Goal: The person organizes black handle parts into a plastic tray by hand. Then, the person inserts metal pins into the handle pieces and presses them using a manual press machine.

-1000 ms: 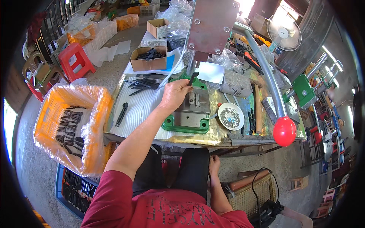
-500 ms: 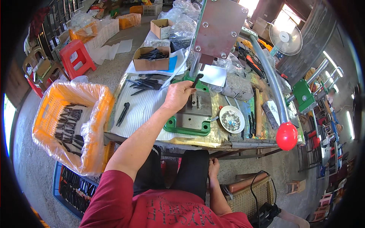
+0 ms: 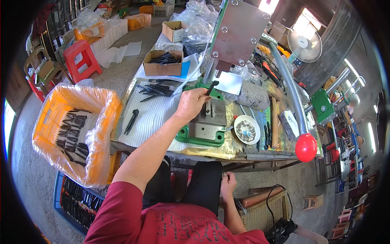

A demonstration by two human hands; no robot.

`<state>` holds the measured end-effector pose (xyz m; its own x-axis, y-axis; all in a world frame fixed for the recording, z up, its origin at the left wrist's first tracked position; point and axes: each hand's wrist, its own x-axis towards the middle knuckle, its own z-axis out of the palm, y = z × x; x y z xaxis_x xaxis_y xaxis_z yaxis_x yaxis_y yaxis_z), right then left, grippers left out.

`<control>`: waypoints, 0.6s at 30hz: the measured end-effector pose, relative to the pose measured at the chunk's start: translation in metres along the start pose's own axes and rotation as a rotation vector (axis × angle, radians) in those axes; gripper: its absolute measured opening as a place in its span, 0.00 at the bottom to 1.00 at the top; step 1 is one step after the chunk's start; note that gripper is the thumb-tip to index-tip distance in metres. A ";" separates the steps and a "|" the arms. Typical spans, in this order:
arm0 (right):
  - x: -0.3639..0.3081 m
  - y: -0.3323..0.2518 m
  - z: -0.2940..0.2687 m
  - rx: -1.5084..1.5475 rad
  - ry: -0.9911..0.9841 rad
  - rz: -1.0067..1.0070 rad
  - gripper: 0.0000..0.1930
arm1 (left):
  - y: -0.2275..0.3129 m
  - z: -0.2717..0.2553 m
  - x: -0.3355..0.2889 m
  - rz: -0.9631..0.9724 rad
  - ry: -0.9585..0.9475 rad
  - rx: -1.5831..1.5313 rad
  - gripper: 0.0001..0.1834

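Observation:
My left hand [image 3: 192,105] is closed on a small black tool part [image 3: 212,87] with a rounded end, pinched between thumb and fingers. It is just above the steel fixture block [image 3: 214,112] on the green base [image 3: 200,138] of a hand press, below the press ram [image 3: 219,73]. My right hand [image 3: 228,185] is low beside my right thigh with its fingers curled; what they hold, if anything, is hidden. Several black tool parts [image 3: 156,90] are piled on white foam sheet left of the press, with another black piece [image 3: 131,121] nearer me.
An orange crate [image 3: 45,122] lined with plastic holds rows of black parts at left. A cardboard box [image 3: 162,72] of parts is behind the foam. Right of the press are a white bowl [image 3: 256,129], a hammer [image 3: 274,126] and the press lever's red knob [image 3: 306,148].
The view has shifted slightly. My left hand still holds the black part above the fixture, its part tilted a little differently. My right hand sits slightly lower by my thigh.

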<state>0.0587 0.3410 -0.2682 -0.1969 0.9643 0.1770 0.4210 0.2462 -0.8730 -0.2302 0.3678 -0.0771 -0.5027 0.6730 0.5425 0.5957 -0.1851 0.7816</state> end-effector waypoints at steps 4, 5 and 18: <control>0.003 -0.042 -0.019 0.194 0.030 -0.162 0.02 | -0.002 0.002 0.000 0.006 -0.001 0.013 0.07; 0.009 -0.059 -0.027 0.195 0.077 -0.289 0.02 | -0.003 0.003 0.000 0.000 0.002 -0.006 0.07; 0.061 -0.312 -0.122 0.323 0.310 -1.122 0.27 | 0.002 -0.002 0.000 -0.047 -0.015 -0.005 0.08</control>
<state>0.0230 0.3352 0.0708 -0.0721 0.2228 0.9722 -0.0975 0.9685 -0.2292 -0.2302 0.3654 -0.0747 -0.5205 0.6917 0.5006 0.5685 -0.1568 0.8076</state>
